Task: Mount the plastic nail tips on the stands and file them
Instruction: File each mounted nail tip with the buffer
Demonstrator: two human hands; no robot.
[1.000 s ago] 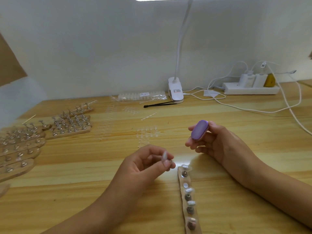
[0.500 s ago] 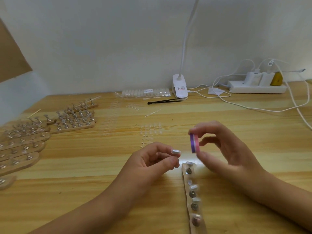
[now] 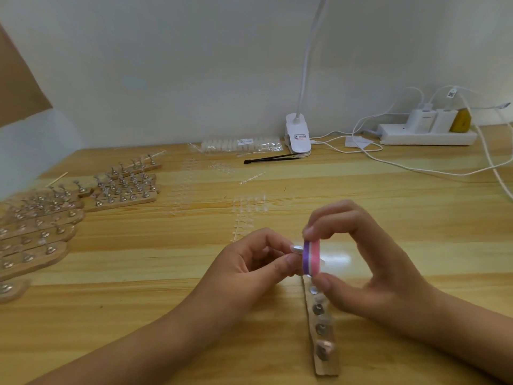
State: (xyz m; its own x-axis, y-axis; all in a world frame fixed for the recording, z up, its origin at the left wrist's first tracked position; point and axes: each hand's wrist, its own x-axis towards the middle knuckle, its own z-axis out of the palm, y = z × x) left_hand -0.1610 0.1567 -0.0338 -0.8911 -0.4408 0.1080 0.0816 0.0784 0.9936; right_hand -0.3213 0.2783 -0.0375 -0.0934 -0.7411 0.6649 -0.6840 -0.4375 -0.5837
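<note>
My left hand [image 3: 249,270] pinches a clear plastic nail tip [image 3: 296,248] between thumb and forefinger. My right hand [image 3: 361,262] holds a small purple and pink file block [image 3: 311,257] upright between forefinger and thumb, its purple side against the nail tip. Below both hands lies a wooden stand strip [image 3: 323,332] with several metal holders, some carrying nail tips. Its top end is hidden behind the file block and my right thumb.
More wooden stand strips [image 3: 125,190] with metal holders lie at the left. Clear nail tip sprues [image 3: 249,204] lie mid-table. At the back are a bag of nail tips [image 3: 241,144], black tweezers [image 3: 270,158], a clip lamp [image 3: 298,134], a power strip [image 3: 427,136] and cables.
My right hand turned the file block from flat to edge-on and brought it left and down against the nail tip. My left hand raised the tip slightly toward it.
</note>
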